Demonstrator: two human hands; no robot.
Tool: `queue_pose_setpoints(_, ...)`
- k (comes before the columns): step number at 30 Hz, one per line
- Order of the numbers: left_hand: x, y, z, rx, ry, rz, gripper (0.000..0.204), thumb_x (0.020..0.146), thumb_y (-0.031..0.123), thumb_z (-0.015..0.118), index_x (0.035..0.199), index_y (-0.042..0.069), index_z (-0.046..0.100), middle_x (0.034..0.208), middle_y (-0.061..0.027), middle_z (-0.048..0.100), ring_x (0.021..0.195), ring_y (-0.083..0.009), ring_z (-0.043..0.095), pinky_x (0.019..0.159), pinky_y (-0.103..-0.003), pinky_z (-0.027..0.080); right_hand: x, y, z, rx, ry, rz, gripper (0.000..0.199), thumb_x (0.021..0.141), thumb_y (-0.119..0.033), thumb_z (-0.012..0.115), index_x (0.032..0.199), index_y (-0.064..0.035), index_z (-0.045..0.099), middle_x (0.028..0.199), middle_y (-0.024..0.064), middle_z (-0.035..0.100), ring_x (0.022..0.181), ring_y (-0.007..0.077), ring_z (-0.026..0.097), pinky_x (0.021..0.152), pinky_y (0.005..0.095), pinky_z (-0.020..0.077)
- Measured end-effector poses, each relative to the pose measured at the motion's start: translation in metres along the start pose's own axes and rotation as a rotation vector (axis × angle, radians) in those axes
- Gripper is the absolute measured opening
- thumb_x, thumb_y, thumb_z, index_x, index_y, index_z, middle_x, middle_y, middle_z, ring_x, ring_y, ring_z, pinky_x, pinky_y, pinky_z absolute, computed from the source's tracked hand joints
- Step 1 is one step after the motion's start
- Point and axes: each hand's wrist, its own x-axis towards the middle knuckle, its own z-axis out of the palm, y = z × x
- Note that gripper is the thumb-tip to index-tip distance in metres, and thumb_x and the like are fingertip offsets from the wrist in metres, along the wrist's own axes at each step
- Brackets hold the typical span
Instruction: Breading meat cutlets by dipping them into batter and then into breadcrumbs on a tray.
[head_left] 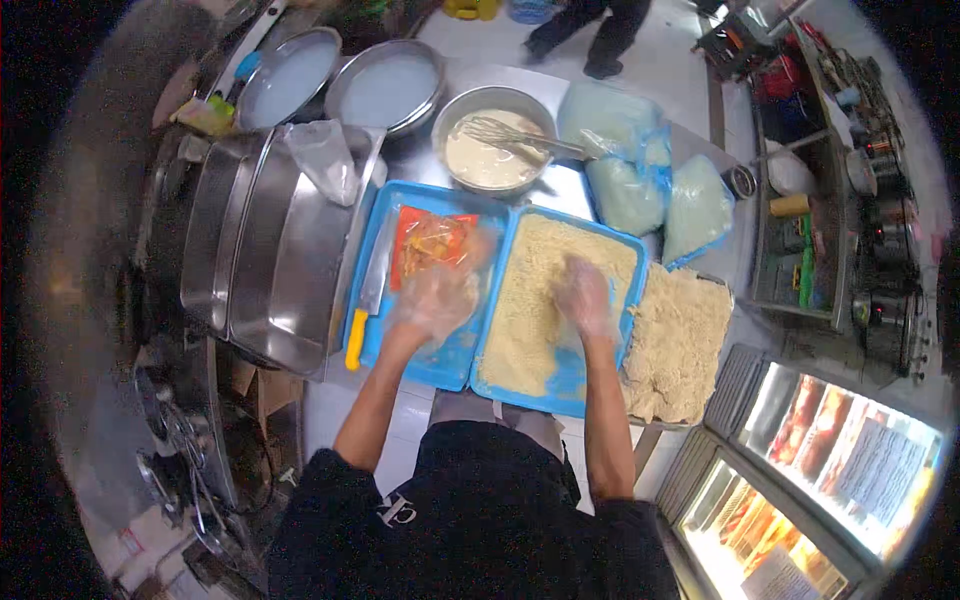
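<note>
Both of my hands wear clear plastic gloves. My left hand (440, 300) is over the left blue tray (405, 345), just below an orange-red plastic packet (437, 238) with yellowish pieces showing through it; motion blur hides the fingers. In the neighbouring blue tray (592, 408), my right hand (583, 300) reaches into a layer of pale breadcrumbs (520, 330). Its fingers point down into the crumbs and are too smeared to read. Along the left tray's left side lies a knife (356, 338) with a yellow handle.
Beyond the trays stands a metal bowl of pale batter (480, 160) with a whisk (510, 132) in it. Bags of pale contents (625, 195) lie to its right. A tray heaped with crumbly coating (678, 340) sits right, deep steel pans (285, 250) left. Someone's legs (590, 30) show far off.
</note>
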Motion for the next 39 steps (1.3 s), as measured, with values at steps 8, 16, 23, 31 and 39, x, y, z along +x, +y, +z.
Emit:
queue_pose_setpoints(8,-0.133,-0.043,0.058,-0.628,0.199,-0.624,0.030,0.068,0.033,0.069,0.079,0.005,0.066,0.076,-0.0131,0.061,0.070,-0.0241,0.060,0.063,-0.034,0.048,0.080,-0.019,0.046,-0.440,-0.763,-0.177,0.057,0.071,-0.039,0.063,0.113,-0.0027,0.051,0.122,0.0199,0.050,0.111,0.0319,0.048,0.088,0.0417,0.0432)
queue_pose_setpoints(16,-0.142,-0.053,0.077,-0.380,0.065,-0.612,0.033,0.071,0.031,0.070,0.090,0.004,0.067,0.085,-0.0119,0.065,0.075,-0.0254,0.062,0.070,-0.036,0.049,-0.006,-0.069,0.042,-0.422,-0.476,-0.390,0.058,0.083,-0.035,0.045,0.132,-0.0049,0.039,0.136,0.0229,0.035,0.129,0.0382,0.030,0.108,0.0544,0.0117)
queue_pose_setpoints(23,-0.144,-0.051,0.069,-0.795,0.132,-0.828,0.035,0.072,0.030,0.069,0.099,0.006,0.067,0.092,-0.0138,0.066,0.083,-0.0257,0.063,0.073,-0.035,0.049,0.015,-0.024,0.007,-0.491,-0.572,-0.024,0.057,0.088,-0.035,0.043,0.134,-0.0018,0.034,0.142,0.0183,0.028,0.135,0.0369,0.015,0.110,0.0507,0.0048)
queue_pose_setpoints(31,-0.134,-0.049,0.052,-0.691,-0.025,-0.901,0.033,0.074,0.033,0.067,0.096,0.009,0.068,0.084,-0.0125,0.067,0.079,-0.0237,0.064,0.069,-0.034,0.049,0.017,-0.003,0.036,-0.357,-0.141,0.188,0.078,0.085,-0.047,0.046,0.136,0.0080,0.023,0.147,0.0205,0.010,0.137,0.0347,0.006,0.110,0.0474,0.0038)
queue_pose_setpoints(39,-0.163,-0.055,0.090,-0.717,0.193,-0.829,0.033,0.072,0.034,0.070,0.086,0.005,0.067,0.089,-0.0132,0.066,0.082,-0.0230,0.064,0.072,-0.034,0.049,0.054,0.030,-0.017,-0.021,-0.473,0.079,0.084,0.059,-0.023,0.078,0.129,0.0036,0.037,0.120,0.0239,0.052,0.111,0.0345,0.051,0.096,0.0348,0.0396)
